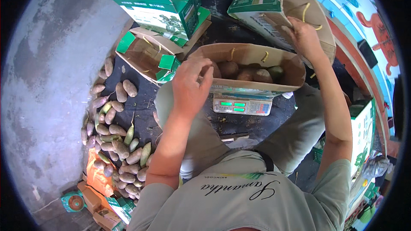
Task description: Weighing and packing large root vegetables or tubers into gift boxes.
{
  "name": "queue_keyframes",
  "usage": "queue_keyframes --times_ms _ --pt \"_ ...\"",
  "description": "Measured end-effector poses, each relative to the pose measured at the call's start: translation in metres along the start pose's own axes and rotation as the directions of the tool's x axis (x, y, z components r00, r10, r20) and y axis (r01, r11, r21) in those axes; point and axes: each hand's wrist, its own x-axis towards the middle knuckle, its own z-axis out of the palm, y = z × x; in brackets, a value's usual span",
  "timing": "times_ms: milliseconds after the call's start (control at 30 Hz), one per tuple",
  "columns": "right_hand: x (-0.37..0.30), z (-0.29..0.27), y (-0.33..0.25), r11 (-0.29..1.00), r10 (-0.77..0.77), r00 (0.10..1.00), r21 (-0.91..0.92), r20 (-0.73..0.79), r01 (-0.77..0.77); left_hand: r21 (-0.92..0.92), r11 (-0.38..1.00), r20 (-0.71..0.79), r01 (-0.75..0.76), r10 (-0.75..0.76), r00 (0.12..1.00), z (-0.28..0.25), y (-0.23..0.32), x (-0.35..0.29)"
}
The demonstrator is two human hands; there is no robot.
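Big carton (259, 0) beyond box (252, 87) w/ tubers (262, 76), to right — R hand (305, 38) clamped on carton's rim. Box btwn hands, scale (242, 105) under. L hand (189, 82) apart from R, at box's left end — can't tell if gripping.

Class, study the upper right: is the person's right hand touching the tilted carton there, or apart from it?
Touching. The head view shows the right hand gripping the tilted carton at the edge of its opening, with no gap visible.

The near carton (252, 86) hides the platform of the scale (242, 105) and the undersides of the tubers (262, 75) inside.
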Motion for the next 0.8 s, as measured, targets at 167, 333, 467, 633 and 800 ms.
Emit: queue_keyframes --times_ms 167,333,467,633,800 --pt "0.038 0.067 -0.003 1.000 -0.019 0.992 0.012 0.123 0.018 0.014 0.999 0.039 0.051 -0.052 0.998 -0.004 0.000 0.000" --pt "0.064 0.106 -0.022 0.999 -0.038 0.977 0.015 0.211 0.035 -0.064 0.995 0.044 0.079 -0.077 0.996 -0.004 -0.001 0.000" --pt "0.058 0.075 -0.060 0.997 -0.045 0.984 0.068 0.173 0.033 -0.075 0.997 0.037 0.029 -0.027 0.999 -0.006 0.000 0.002" --pt "0.057 0.018 -0.114 0.988 -0.118 0.991 0.097 -0.061 0.123 -0.144 0.984 -0.016 0.108 -0.111 0.994 -0.013 0.000 0.000" --pt "0.057 -0.041 -0.173 0.961 -0.206 0.957 0.143 -0.205 0.237 -0.183 0.975 -0.176 0.127 -0.160 0.971 -0.019 -0.003 -0.002"
